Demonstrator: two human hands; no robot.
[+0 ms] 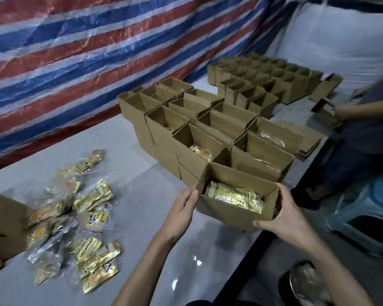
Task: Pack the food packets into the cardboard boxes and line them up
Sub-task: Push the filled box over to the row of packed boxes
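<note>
Some cardboard boxes (208,138) in the rows are packed; your left hand (181,208) and right hand (283,215) grip one filled box (228,217); many loose packets (84,208) lie on the table (142,195).

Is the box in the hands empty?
No, the box gripped by the left hand and right hand has gold packets inside.

Shot from head height, angled forward and down over a grey table (142,195), close to the nearest cardboard box (226,217), wide enough to take in striped tarp (75,51) behind and stool (376,195) at right.
</note>
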